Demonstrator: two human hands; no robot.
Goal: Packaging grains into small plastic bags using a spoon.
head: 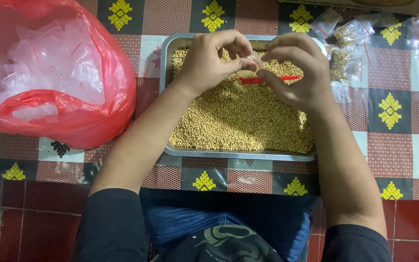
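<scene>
**A:** Head view. What's in the grip?

**B:** Left hand (209,60) and right hand (294,73) both pinch one small clear bag (255,60) by its mouth, held over the metal tray (167,58) toward its 12 o'clock edge. A red strip (267,79) shows just under it.

**A:** Risks?

**B:** Slick plastic. If my pinch slackens, I judge the bag tips and drops onto the yellow grain (241,116). Filled bags (347,41) lie at 2 o'clock; red sack of empties (54,73) at 9.
</scene>
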